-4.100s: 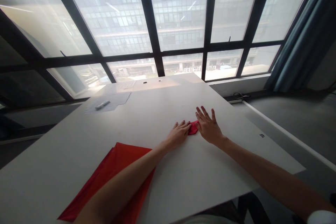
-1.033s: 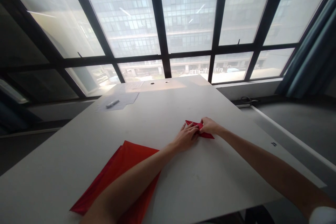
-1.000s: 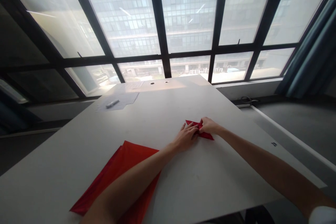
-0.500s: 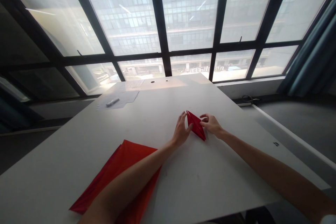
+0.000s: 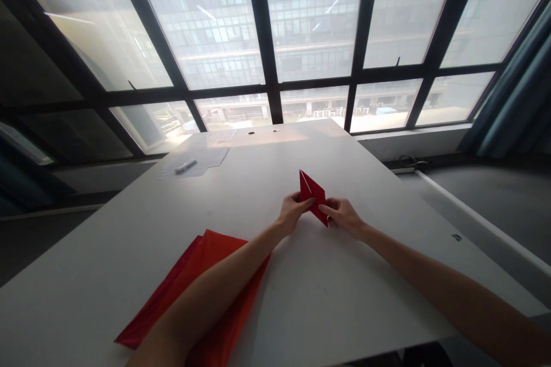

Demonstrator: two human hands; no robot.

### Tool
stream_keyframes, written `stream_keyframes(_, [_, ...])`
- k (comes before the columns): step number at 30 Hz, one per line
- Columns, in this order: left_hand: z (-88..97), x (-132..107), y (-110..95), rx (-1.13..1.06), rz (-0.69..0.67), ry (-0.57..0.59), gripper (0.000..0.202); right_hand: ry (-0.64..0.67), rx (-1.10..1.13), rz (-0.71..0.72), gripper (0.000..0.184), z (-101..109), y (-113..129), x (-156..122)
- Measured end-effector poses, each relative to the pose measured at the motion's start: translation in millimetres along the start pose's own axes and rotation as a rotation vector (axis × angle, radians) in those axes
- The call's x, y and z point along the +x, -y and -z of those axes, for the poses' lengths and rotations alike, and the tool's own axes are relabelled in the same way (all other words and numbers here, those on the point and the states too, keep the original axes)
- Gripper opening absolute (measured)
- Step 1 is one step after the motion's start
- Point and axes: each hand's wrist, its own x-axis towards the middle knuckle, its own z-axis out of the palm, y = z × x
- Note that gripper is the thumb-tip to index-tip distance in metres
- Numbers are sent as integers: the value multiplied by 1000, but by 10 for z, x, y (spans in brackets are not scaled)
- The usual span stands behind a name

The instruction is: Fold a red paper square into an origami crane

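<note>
A small folded piece of red paper (image 5: 312, 192), pointed at both ends, is held just above the white table (image 5: 344, 309) near its middle. My left hand (image 5: 291, 210) pinches its left side with closed fingers. My right hand (image 5: 342, 215) pinches its lower right edge, fingers also closed. Both forearms reach in from the bottom of the view.
A stack of red paper sheets (image 5: 189, 298) lies near the table's front left, partly under my left forearm. White sheets with a marker (image 5: 185, 166) on them sit at the far left corner. Large windows stand behind the table; its right edge drops to a grey floor.
The folded red paper was pressed flat on the table under both hands. It has since been turned, lifted off the surface and brought slightly closer, pinched between both hands.
</note>
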Motion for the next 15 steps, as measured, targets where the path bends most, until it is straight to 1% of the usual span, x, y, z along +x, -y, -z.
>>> stream_keyframes(3, [-21, -5, 21, -37, 19, 22, 45, 14, -90, -3, 30, 18, 11, -27])
stream_keyframes(4, [-28, -8, 26, -48, 38, 27, 45, 9, -100, -1, 30, 19, 17, -34])
stream_keyframes(6, [-37, -13, 34, -68, 70, 14, 44, 39, -103, -2, 30, 11, 30, -52])
stream_keyframes(10, [-35, -4, 47, -118, 51, -72, 38, 148, -111, -39, 34, -21, 60, -87])
stream_keyframes(15, [-33, 18, 57, -191, 1, -178, 35, 174, -126, -119, 29, 4, 113, -91])
